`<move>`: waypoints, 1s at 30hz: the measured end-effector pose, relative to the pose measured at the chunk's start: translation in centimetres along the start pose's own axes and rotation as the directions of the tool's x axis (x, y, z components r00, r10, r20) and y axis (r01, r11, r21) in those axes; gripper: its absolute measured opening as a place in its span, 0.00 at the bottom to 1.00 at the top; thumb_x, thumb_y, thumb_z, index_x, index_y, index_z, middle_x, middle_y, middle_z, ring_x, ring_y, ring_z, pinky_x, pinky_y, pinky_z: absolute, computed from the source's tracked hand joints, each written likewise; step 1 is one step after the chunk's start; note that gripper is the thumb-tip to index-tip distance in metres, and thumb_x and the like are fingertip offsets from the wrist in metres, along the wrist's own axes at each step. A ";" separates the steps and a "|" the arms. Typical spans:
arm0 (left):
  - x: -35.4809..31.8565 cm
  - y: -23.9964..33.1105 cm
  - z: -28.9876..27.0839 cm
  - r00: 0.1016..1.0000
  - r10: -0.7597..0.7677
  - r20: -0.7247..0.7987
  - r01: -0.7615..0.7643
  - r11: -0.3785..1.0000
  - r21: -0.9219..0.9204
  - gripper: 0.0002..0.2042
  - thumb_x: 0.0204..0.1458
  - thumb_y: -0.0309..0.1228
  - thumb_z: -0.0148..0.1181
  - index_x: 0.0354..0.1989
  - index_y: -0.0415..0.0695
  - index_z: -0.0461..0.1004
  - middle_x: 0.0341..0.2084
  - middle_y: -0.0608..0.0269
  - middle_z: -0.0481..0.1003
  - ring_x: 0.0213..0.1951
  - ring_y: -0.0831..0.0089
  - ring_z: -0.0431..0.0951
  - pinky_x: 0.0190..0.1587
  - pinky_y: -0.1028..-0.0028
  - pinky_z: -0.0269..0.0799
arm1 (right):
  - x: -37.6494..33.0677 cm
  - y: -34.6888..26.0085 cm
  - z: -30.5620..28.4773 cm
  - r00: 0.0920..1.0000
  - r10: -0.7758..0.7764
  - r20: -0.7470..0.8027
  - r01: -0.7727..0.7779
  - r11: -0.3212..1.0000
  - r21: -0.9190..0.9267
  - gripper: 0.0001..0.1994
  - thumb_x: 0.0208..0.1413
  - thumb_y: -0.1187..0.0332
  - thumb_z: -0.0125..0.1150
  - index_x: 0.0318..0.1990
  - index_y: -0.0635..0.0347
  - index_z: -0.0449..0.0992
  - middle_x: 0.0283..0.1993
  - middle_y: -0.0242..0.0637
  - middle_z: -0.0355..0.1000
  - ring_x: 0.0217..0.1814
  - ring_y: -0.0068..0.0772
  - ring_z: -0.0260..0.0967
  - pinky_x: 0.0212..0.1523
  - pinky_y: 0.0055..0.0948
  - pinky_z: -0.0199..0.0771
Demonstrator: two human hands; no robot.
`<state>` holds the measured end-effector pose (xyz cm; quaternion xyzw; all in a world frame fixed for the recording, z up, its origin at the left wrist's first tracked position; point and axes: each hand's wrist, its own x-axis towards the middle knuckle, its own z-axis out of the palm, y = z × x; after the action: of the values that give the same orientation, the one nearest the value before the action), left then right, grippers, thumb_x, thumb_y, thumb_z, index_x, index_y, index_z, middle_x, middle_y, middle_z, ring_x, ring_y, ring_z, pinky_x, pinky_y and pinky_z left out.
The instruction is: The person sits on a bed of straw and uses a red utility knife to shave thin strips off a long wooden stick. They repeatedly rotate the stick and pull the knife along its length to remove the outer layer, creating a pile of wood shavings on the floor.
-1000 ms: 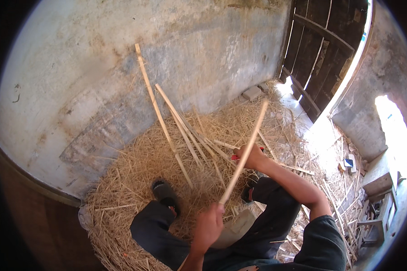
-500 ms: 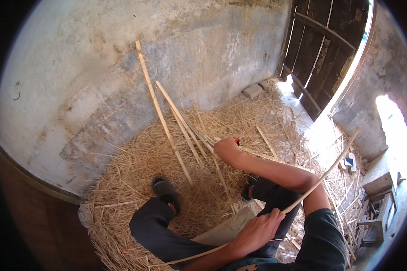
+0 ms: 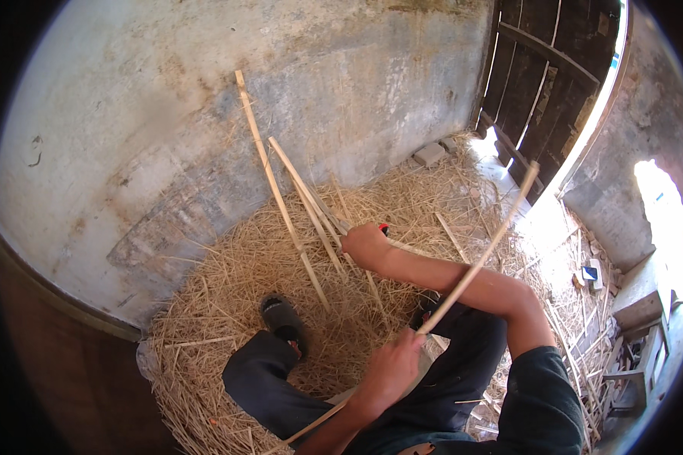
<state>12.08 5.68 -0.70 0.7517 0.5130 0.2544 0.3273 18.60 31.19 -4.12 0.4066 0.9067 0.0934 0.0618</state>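
My left hand (image 3: 392, 367) is closed around a long, pale bamboo strip (image 3: 479, 262). One end of the strip rises to the far right, passing over my right forearm, and its other end comes out by my left forearm at the lower edge. Further out, the fingers of my right hand (image 3: 365, 246) are wrapped round a knife-like tool (image 3: 331, 212) with a narrow greyish blade pointing to the far left. A small red and black part shows beside that hand; the grip itself is hidden. Several pale strips (image 3: 303, 176) lean around the blade toward the wall.
Straw and shavings (image 3: 228, 303) cover the floor around my sandalled foot (image 3: 281, 315). A single long strip (image 3: 269, 171) leans on the stained wall (image 3: 167, 114). At the right are a dark plank door (image 3: 539, 83), a block (image 3: 429, 155) and a small wooden stool (image 3: 634, 371).
My left hand has moved left and slightly away with the bamboo strip, whose far end swung left and up. My right hand has shifted a little left with the tool.
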 end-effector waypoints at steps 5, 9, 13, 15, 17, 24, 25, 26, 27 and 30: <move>0.6 -1.9 -3.8 0.973 -0.138 -0.184 0.157 0.983 0.095 0.09 0.72 0.33 0.52 0.43 0.40 0.73 0.23 0.40 0.78 0.30 0.36 0.81 0.32 0.42 0.75 | -0.9 3.2 -0.2 0.997 0.070 -0.015 -0.069 0.997 0.026 0.05 0.51 0.71 0.73 0.36 0.57 0.86 0.35 0.38 0.85 0.36 0.38 0.86 0.33 0.37 0.83; 0.3 0.1 -5.7 0.975 -0.148 -0.165 0.142 0.989 -0.042 0.08 0.71 0.32 0.53 0.43 0.40 0.72 0.23 0.40 0.77 0.30 0.37 0.82 0.31 0.43 0.75 | -0.7 3.2 -0.2 0.993 0.117 -0.013 -0.118 0.991 -0.057 0.04 0.51 0.70 0.73 0.35 0.55 0.86 0.33 0.36 0.84 0.36 0.37 0.85 0.30 0.36 0.80; -0.2 5.5 -1.6 0.994 0.103 0.036 -0.098 0.988 -0.123 0.08 0.70 0.32 0.53 0.43 0.39 0.71 0.23 0.42 0.78 0.28 0.37 0.82 0.28 0.44 0.76 | 1.6 1.2 1.9 0.992 0.111 0.067 -0.098 0.979 -0.177 0.04 0.51 0.70 0.73 0.34 0.53 0.86 0.33 0.34 0.82 0.38 0.36 0.84 0.31 0.36 0.77; 0.6 6.5 0.1 0.984 0.106 0.141 -0.100 0.994 -0.048 0.08 0.71 0.32 0.53 0.44 0.39 0.71 0.22 0.42 0.78 0.28 0.38 0.82 0.28 0.44 0.76 | 2.1 -1.4 1.9 0.994 0.102 0.043 -0.086 0.955 -0.282 0.05 0.49 0.68 0.76 0.34 0.52 0.87 0.29 0.30 0.79 0.34 0.30 0.81 0.29 0.31 0.73; 1.1 6.6 0.3 0.980 0.076 0.183 -0.075 0.997 -0.014 0.08 0.71 0.32 0.53 0.44 0.39 0.71 0.22 0.43 0.78 0.28 0.38 0.82 0.28 0.44 0.76 | 1.8 -2.6 1.7 0.999 -0.046 0.023 0.050 0.957 -0.287 0.04 0.48 0.68 0.75 0.33 0.51 0.87 0.30 0.30 0.79 0.37 0.31 0.81 0.29 0.32 0.72; 0.9 2.4 -1.6 1.000 -0.011 -0.018 0.012 0.998 0.067 0.10 0.72 0.33 0.52 0.42 0.40 0.74 0.21 0.43 0.78 0.29 0.37 0.82 0.31 0.44 0.76 | 1.3 -1.0 1.6 0.995 -0.020 -0.099 0.002 0.983 -0.181 0.03 0.50 0.68 0.74 0.33 0.51 0.87 0.29 0.28 0.79 0.37 0.30 0.81 0.30 0.32 0.75; 0.9 1.6 -2.5 0.996 -0.081 -0.040 0.085 0.991 0.107 0.10 0.72 0.33 0.52 0.41 0.40 0.74 0.22 0.44 0.78 0.29 0.37 0.82 0.31 0.44 0.76 | 1.3 -0.2 1.7 0.992 -0.005 -0.126 -0.017 0.985 -0.174 0.03 0.51 0.68 0.73 0.33 0.51 0.87 0.29 0.28 0.79 0.36 0.30 0.81 0.30 0.32 0.76; 0.8 0.5 -3.3 0.991 -0.094 -0.096 0.105 0.987 0.118 0.10 0.71 0.33 0.52 0.41 0.40 0.74 0.22 0.43 0.78 0.29 0.37 0.82 0.31 0.44 0.76 | 1.2 0.7 1.8 0.998 -0.002 -0.056 -0.008 0.985 -0.173 0.02 0.51 0.68 0.73 0.33 0.51 0.87 0.30 0.29 0.79 0.36 0.30 0.82 0.30 0.32 0.76; 1.2 -0.6 -3.8 0.985 -0.090 -0.144 0.108 0.987 0.122 0.09 0.71 0.33 0.52 0.42 0.41 0.74 0.22 0.43 0.78 0.30 0.37 0.82 0.32 0.44 0.76 | 0.4 2.4 1.9 1.000 0.020 0.018 -0.016 0.983 -0.181 0.02 0.51 0.68 0.73 0.33 0.51 0.87 0.30 0.30 0.80 0.36 0.31 0.82 0.30 0.32 0.76; 1.2 -2.7 -4.8 0.966 -0.126 -0.224 0.162 0.976 0.148 0.08 0.70 0.32 0.53 0.42 0.41 0.74 0.24 0.42 0.78 0.30 0.37 0.82 0.32 0.44 0.76 | -0.6 4.5 2.0 1.000 -0.004 0.005 0.005 0.985 -0.173 0.01 0.51 0.70 0.70 0.30 0.54 0.86 0.29 0.36 0.82 0.34 0.35 0.84 0.27 0.36 0.78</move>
<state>7.40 8.66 0.45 0.7052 0.6178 0.2656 0.2245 22.59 33.93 -5.09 0.3979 0.8959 0.1710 0.0991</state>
